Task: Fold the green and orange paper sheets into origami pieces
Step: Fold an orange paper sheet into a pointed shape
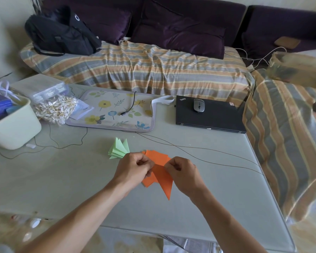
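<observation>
A: Where is the orange paper sheet [162,177] seen?

B: It is held just above the pale desk [217,189], pinched at its upper part by the left hand [133,168] and the right hand [182,173], both with fingers curled onto it. Its long point is directed toward the near edge. More folded orange pieces [158,157] are stacked beneath it.

A: And the green ones?

B: A fanned pile of folded green pieces [119,148] is laid on the desk, just beyond the left hand.

A: What else is found there?

B: A closed laptop [208,115] with a mouse [198,105] on it, and a floral mat [113,110].
</observation>
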Demonstrator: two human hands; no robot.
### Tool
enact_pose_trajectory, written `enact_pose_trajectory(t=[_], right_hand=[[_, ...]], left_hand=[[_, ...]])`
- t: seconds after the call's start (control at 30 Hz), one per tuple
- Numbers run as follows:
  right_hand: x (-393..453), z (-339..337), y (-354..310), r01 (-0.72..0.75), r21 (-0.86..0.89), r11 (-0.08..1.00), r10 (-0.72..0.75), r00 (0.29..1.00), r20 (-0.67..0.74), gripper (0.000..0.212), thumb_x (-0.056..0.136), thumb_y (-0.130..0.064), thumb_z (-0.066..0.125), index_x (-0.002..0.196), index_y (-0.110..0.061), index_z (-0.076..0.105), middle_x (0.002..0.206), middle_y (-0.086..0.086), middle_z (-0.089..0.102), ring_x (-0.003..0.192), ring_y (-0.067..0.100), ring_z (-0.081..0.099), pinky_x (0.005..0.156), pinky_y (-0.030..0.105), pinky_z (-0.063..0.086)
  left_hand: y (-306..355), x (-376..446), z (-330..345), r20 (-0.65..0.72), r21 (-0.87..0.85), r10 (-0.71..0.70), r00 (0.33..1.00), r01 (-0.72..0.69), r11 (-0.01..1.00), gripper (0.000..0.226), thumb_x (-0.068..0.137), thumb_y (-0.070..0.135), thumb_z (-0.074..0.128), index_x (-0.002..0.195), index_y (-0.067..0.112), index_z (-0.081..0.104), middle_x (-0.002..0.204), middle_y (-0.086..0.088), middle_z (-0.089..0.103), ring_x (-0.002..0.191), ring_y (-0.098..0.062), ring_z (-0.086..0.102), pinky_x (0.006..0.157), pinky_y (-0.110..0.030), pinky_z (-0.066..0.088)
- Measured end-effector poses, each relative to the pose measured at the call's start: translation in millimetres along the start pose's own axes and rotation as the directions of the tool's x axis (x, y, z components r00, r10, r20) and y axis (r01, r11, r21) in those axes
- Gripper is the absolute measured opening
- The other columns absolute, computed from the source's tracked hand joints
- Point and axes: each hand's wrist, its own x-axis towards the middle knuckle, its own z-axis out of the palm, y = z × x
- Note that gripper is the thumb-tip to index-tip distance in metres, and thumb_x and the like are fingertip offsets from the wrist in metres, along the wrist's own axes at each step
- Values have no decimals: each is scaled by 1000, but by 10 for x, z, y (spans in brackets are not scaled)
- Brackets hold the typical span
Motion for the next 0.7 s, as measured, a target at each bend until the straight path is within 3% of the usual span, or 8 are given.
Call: enact_pose_trajectory(t=[0.27,0.4,0.53,0.7], right_hand=[[-1,-22,19,-35,32,999,35,999,16,21,96,-20,59,77,-15,67,71,-4,65,63,10,53,51,11,37],[9,-67,34,-64,71,995,62,998,26,23,95,-19,57,75,-14,68,71,2,73,66,13,61,62,25,48],[4,-48,76,-78,52,996,77,997,26,22,96,-16,54,79,-10,67,73,4,72,63,10,60,50,10,40],[35,-59,121,-109,77,991,108,994,12,18,94,-15,58,81,-10,69,76,6,73,49,-1,57,50,11,43]], left_hand=[[-5,18,-27,-22,-17,-11,1000,11,1000,13,91,10,72,79,6,73,63,-5,70,56,-12,64,65,-29,58],[6,24,-56,-21,-15,-13,1000,13,1000,14,92,10,71,78,5,72,62,-4,70,55,-12,64,62,-26,57],[17,-2,-49,44,-52,-41,998,44,998,15,93,10,69,80,4,71,67,-9,72,60,-16,68,64,-29,58],[80,-54,-51,109,-75,1,994,8,997,8,93,2,62,94,7,69,70,-8,69,61,-21,71,62,-32,59]])
